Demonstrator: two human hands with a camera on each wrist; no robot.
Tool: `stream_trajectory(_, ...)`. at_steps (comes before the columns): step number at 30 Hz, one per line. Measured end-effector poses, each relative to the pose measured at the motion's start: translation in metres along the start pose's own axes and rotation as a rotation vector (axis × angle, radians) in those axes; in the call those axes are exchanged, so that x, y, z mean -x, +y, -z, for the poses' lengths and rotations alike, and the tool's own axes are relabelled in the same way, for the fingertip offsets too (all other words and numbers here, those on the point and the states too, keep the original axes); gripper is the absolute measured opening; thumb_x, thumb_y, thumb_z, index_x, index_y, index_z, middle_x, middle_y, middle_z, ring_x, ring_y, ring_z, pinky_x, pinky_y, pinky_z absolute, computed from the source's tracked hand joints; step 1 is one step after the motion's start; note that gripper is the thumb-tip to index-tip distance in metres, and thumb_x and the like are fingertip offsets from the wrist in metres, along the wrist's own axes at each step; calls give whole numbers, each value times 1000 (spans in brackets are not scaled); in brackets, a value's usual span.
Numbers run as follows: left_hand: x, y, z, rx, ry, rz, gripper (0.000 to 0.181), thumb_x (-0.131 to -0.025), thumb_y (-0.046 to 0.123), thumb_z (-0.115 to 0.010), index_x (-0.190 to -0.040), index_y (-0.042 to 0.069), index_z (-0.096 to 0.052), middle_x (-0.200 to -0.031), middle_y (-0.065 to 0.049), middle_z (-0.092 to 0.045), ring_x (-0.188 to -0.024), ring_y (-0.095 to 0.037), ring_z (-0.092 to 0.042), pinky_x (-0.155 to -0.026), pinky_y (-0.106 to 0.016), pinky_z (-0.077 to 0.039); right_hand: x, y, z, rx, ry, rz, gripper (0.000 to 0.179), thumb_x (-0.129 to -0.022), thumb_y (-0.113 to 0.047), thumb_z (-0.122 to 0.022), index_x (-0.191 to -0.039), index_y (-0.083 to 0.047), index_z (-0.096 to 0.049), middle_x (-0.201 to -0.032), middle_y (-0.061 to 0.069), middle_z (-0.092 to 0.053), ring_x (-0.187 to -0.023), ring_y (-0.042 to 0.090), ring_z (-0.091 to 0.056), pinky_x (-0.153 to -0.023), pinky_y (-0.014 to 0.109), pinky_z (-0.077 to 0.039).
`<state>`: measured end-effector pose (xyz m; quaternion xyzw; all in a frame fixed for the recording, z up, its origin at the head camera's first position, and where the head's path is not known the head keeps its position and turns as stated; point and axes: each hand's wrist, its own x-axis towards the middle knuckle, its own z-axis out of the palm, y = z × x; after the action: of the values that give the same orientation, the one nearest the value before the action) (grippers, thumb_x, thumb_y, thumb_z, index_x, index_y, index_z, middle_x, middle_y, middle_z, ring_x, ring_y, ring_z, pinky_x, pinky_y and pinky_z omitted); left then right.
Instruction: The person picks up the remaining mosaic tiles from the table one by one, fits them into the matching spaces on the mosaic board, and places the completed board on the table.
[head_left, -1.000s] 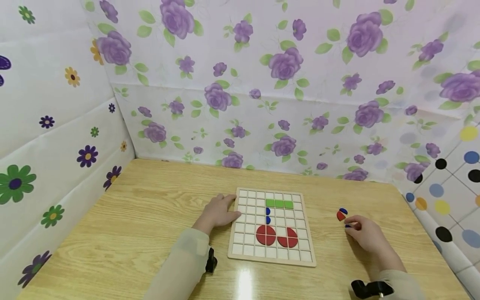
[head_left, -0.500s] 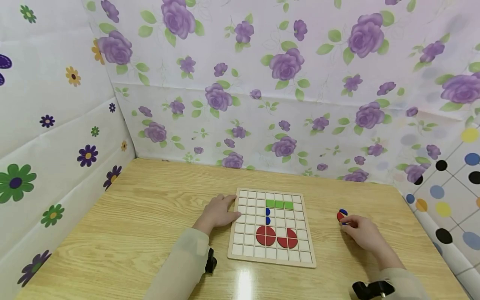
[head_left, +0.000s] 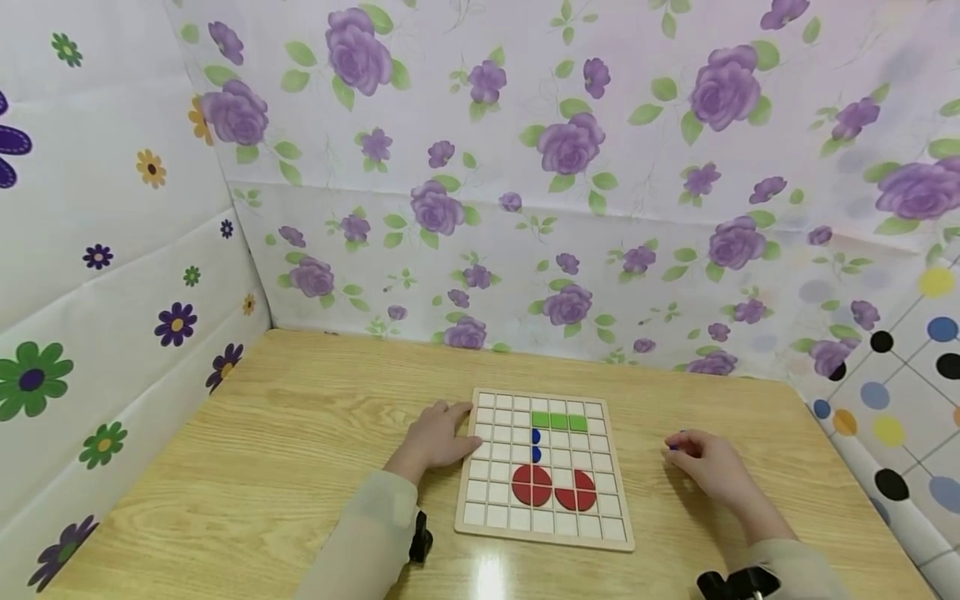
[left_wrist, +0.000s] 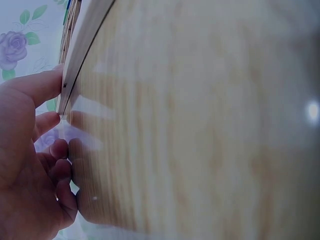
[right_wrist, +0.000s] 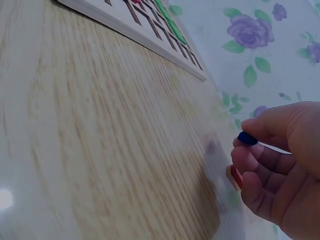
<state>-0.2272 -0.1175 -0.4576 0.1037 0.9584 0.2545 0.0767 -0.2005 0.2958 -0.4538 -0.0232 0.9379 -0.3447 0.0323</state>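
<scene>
My left hand (head_left: 433, 439) rests against the left edge of a wooden grid board (head_left: 618, 533), thumb and index finger touching its rim. In the left wrist view the other fingers (left_wrist: 61, 170) bend loosely beside it. Right of the board, my right hand (head_left: 712, 468) pinches a small blue piece (right_wrist: 247, 138) between thumb and fingertips, above the table. Its full outline is covered by the fingers. A red piece (right_wrist: 236, 177) shows behind those fingers in the right wrist view. On the board lie green squares (head_left: 558, 422), two blue half-circles (head_left: 536, 454) and red quarter-circles (head_left: 540, 493).
The light wooden table (head_left: 337, 392) carries the board near its middle. A flowered sheet (head_left: 480, 233) hangs at the back, with patterned sheets at both sides. Each wrist wears a black device (head_left: 422, 537).
My right hand has moved slightly left and farther over the loose pieces, hiding the red one in the head view. The left hand keeps its place at the board. The head view has tilted up slightly.
</scene>
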Motion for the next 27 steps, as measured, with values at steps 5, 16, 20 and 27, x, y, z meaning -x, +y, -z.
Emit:
stream_trajectory(5, 1, 1, 1, 0, -6, 3, 62, -89, 42, -59, -145, 20, -40, -143, -21, -40, -131, -42, -38, -97, -62, -39, -4, -6, -4, -8, 7, 24, 29, -92, -19, -61, -113, 0, -63, -86, 8, -63, -65, 13, -52, -54, 25, -44)
stream_trajectory(16, 2, 2, 3, -2, -17, 12, 62, -90, 43, -58, -145, 20, -39, -145, -21, -37, -133, -42, -35, -100, -62, -36, -11, -24, -15, -79, -13, 51, 27, -91, -15, -63, -112, 2, -63, -85, 9, -63, -63, 13, -54, -53, 25, -46)
stream_trajectory(20, 2, 3, 4, -4, -20, 14, 62, -91, 42, -58, -146, 20, -39, -146, -22, -36, -134, -43, -35, -101, -62, -36, -15, -27, -19, -107, -24, 43, 26, -91, -14, -62, -112, 1, -63, -84, 10, -62, -60, 15, -54, -51, 25, -47)
stream_trajectory(27, 3, 4, 4, -3, -23, 18, 62, -90, 42, -58, -145, 20, -40, -145, -21, -38, -133, -42, -36, -100, -62, -36, -21, -33, -24, -107, -32, 60, 25, -90, -14, -62, -111, 1, -64, -83, 9, -62, -63, 13, -55, -52, 25, -47)
